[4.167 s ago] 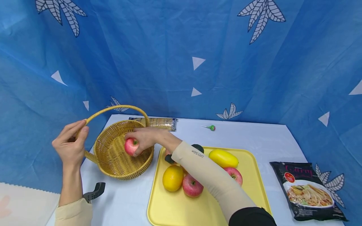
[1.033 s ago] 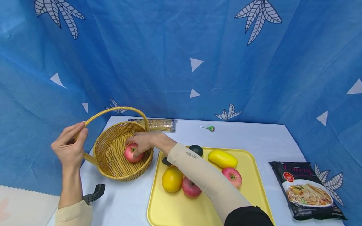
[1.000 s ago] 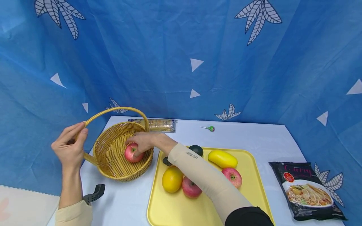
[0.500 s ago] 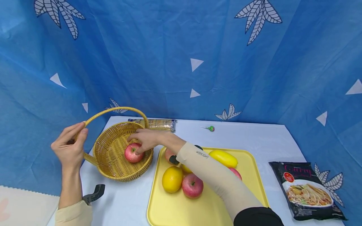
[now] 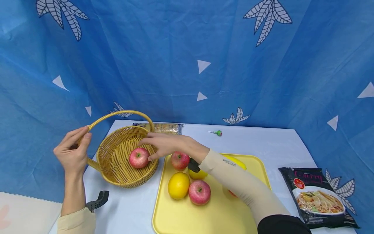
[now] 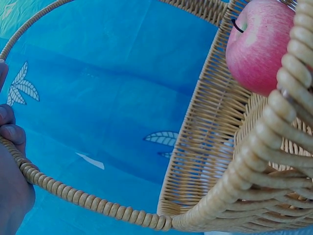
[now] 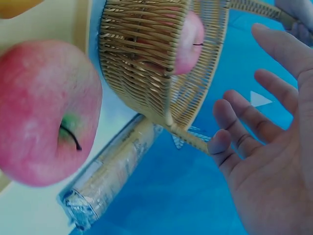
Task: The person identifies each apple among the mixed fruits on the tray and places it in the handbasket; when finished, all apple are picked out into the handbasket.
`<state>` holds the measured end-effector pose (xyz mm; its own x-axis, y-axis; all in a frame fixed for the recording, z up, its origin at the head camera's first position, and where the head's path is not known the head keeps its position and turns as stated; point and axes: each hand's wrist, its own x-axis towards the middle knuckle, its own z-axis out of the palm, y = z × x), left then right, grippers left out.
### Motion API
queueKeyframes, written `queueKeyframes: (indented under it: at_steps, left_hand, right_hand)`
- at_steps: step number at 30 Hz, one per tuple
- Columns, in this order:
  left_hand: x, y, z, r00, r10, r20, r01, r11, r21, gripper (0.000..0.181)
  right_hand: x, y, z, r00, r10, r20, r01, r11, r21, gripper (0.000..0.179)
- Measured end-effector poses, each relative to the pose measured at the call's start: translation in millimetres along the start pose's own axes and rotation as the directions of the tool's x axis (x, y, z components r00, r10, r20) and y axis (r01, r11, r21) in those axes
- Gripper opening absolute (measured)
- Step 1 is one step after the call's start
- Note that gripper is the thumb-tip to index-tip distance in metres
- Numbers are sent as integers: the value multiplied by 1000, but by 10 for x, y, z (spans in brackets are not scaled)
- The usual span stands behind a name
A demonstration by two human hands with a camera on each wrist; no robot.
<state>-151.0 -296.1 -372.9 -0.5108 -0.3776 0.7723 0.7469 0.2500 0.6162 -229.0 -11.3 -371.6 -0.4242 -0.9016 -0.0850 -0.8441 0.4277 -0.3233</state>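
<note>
My left hand [image 5: 73,146] grips the raised handle [image 5: 128,112] of a round wicker basket [image 5: 112,165]; in the left wrist view its fingers [image 6: 14,132] curl round that handle. Inside the basket lies one red apple [image 5: 138,158], stem up. My right hand [image 5: 168,143] hovers over the basket's right rim, thumb near the apple. The right wrist view shows this hand's fingers [image 7: 254,122] spread and loosely bent, holding nothing, apart from the apple in the basket [image 7: 190,44].
A yellow tray [image 5: 201,222] holds red apples [image 5: 199,192], an orange [image 5: 179,185] and other yellow fruit [image 5: 197,175], partly under my right arm. Behind lie a clear packet of dry noodles [image 5: 169,129] and a lollipop [image 5: 218,133]. A black curry noodle bag [image 5: 318,198] lies right.
My right hand has let go of the apple, leaving it in the basket, and has drawn back up and to the right. The left hand still holds the handle in place.
</note>
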Motion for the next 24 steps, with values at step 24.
queueKeyframes:
  at_steps: [24]
  left_hand:
    - [11, -26, -18, 1000, -1, 20, 1, 1000, 3, 17]
  right_hand:
    - [-1006, 61, -73, 1000, -4, 22, 2, 996, 92, 54]
